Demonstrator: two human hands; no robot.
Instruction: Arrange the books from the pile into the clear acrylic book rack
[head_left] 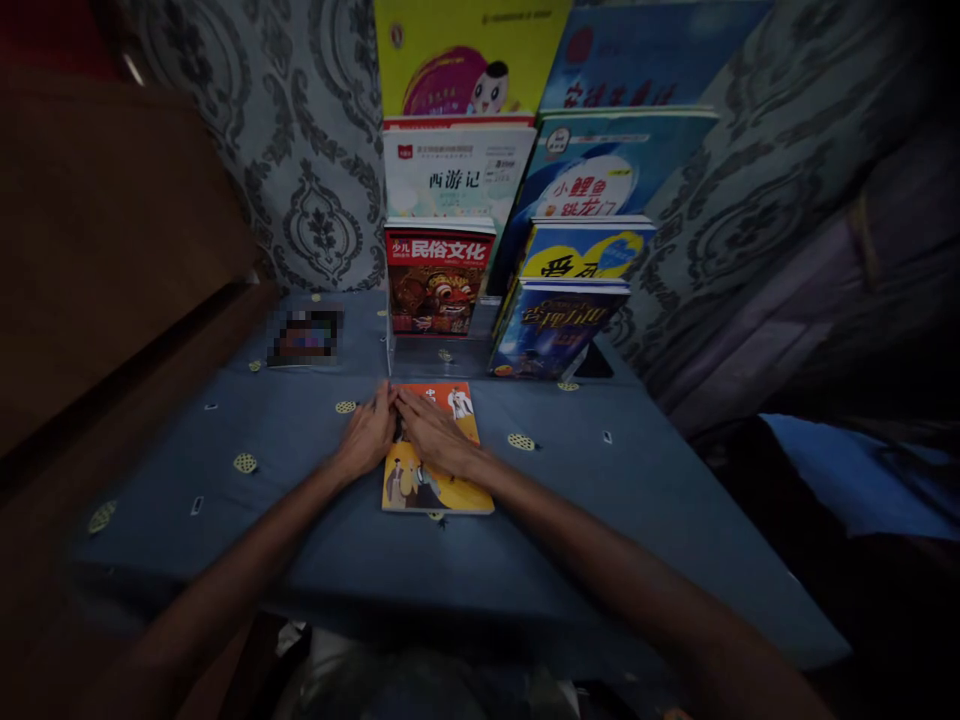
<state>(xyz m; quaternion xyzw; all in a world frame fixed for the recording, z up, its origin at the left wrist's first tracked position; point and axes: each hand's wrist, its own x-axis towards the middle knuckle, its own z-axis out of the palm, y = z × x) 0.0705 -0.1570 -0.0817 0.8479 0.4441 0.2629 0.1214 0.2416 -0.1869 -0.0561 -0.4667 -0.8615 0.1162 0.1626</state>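
Note:
A paperback book (442, 492) with an orange top and a yellow lower half, printed with robed figures, lies closed on the cloth-covered table. My left hand (369, 434) is at its left edge, fingers bent and close together against the upper left side. Across the cover rests my right hand (431, 430), flat with its fingers stretched toward the upper left corner. The fingertips of both hands meet there. Part of the cover is hidden under the right hand.
Behind the book, a clear tiered rack (427, 357) holds several children's books, among them a red one (439, 285) and a dark blue one (551, 325). A pixelated dark item (306, 335) lies at the back left. Brown furniture (112, 260) borders the blue-grey table (300, 530).

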